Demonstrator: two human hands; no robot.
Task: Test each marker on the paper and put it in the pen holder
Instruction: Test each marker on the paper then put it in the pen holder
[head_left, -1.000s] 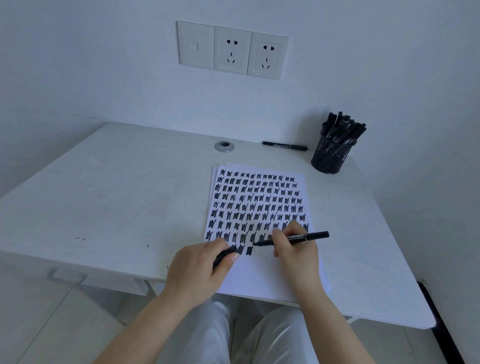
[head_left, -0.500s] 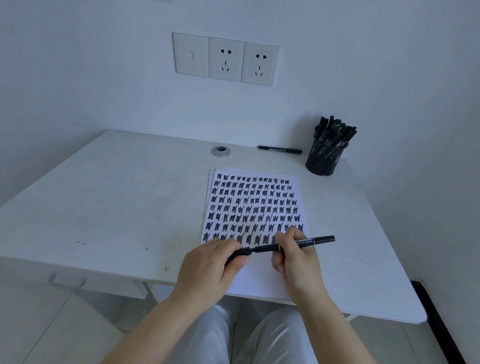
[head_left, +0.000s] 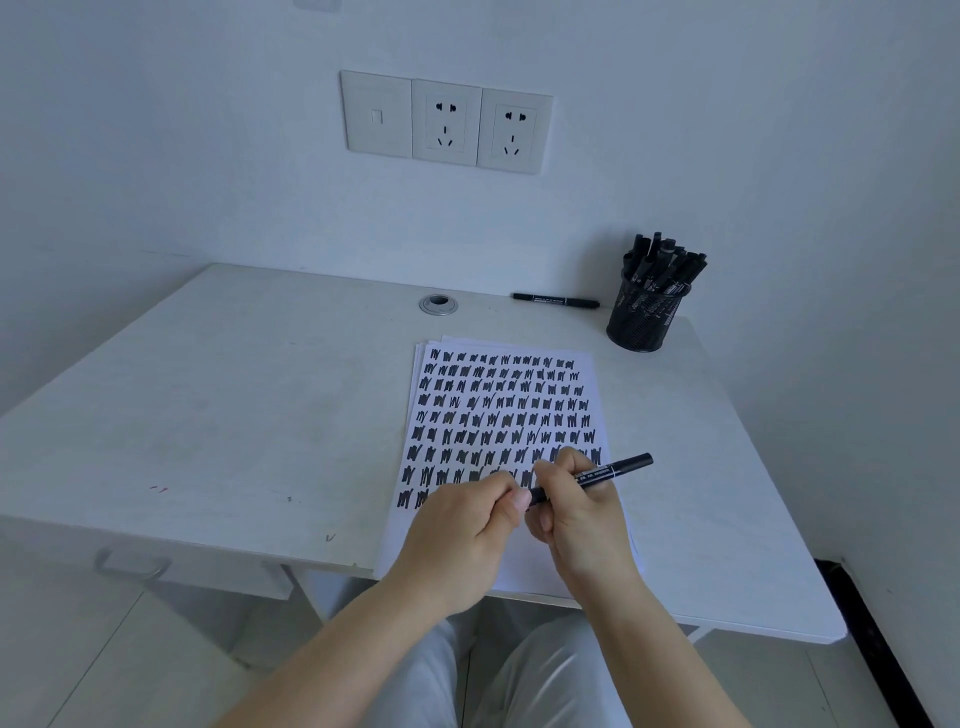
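White desk (head_left: 218, 415): one marker (head_left: 597, 475) was gripped by both curled hands, left hand (head_left: 462, 535) and right hand (head_left: 582, 514), over scribble-filled paper (head_left: 498, 410); the pen holder (head_left: 641, 317) beyond the paper was nearly full, another marker (head_left: 555, 300) left beside it.

Pen holder (head_left: 641, 317) behind paper (head_left: 506, 410), loose marker (head_left: 555, 300) seemingly beside it.

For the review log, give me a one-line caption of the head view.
Both hands, left hand and right hand, hold a black marker over the scribble-filled paper.
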